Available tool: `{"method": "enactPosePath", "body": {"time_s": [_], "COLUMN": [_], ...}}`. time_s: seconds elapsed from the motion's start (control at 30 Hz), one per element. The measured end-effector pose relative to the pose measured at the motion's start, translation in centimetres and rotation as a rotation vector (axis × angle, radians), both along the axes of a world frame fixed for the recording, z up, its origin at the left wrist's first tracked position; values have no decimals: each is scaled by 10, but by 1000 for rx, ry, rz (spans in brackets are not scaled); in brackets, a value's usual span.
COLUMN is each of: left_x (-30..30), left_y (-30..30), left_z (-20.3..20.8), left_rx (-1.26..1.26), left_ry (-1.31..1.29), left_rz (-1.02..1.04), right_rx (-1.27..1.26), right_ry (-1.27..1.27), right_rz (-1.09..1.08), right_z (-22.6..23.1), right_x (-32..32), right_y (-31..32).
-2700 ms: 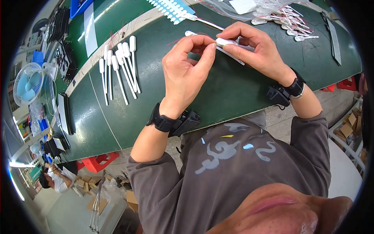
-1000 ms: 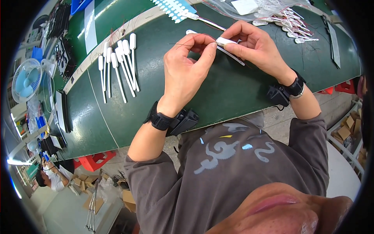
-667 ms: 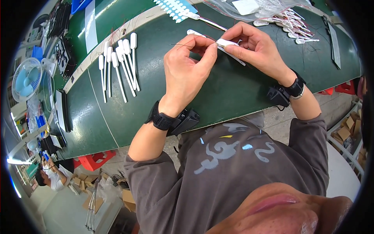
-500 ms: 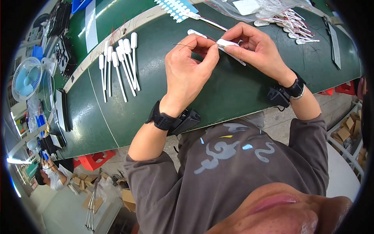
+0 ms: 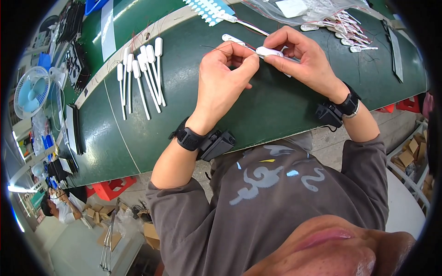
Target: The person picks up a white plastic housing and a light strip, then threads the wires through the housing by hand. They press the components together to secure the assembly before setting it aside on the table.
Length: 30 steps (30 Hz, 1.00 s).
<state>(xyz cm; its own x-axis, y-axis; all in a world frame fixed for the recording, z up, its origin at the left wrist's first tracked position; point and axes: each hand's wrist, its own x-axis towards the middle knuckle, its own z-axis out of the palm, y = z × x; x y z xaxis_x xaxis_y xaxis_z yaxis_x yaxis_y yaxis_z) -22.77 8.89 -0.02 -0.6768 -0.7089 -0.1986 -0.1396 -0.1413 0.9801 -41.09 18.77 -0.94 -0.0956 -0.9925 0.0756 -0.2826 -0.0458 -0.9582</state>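
Observation:
My right hand (image 5: 306, 60) pinches a white paddle-shaped plastic piece (image 5: 269, 51) between thumb and fingers. Its slim stem runs back under that palm, mostly hidden. At the piece's rounded end, my left hand (image 5: 225, 78) has thumb and index finger closed on a thin wire (image 5: 211, 47), whose dark end sticks out to the left. Just beyond my fingers, another white paddle-shaped piece (image 5: 232, 40) lies on the green table. Farther back, a similar piece with a long stem (image 5: 227, 17) rests by a light-blue sheet of white stickers (image 5: 208, 10).
Several white paddle-shaped pieces (image 5: 136, 69) with red wires lie side by side at the left. A pile of similar pieces (image 5: 343, 30) sits at the back right, near a clear plastic bag (image 5: 317, 13). A fan (image 5: 31, 93) and another person (image 5: 64, 207) are at the far left.
My left hand has turned slightly, and its thumb and index finger now sit closer together. The white piece in my right hand has barely shifted.

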Motion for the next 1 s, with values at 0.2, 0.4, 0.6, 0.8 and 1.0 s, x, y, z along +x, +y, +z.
{"method": "enactPosePath", "body": {"time_s": [0.2, 0.4, 0.6, 0.8, 1.0], "left_x": [1, 1, -1, -1, 1], "left_y": [-3, -1, 0, 0, -5], "left_z": [0, -2, -4, -5, -5], "left_rx": [167, 118, -10, 24, 316], "left_ry": [18, 9, 0, 10, 62], "left_rz": [-21, -23, -12, 2, -34], "right_rx": [-37, -64, 119, 73, -29], "right_ry": [54, 73, -134, -89, 28], "right_rz": [1, -6, -3, -13, -2], "right_z": [-2, -4, -2, -4, -6], "right_x": [0, 2, 1, 3, 2], "right_y": [1, 0, 0, 0, 0]}}
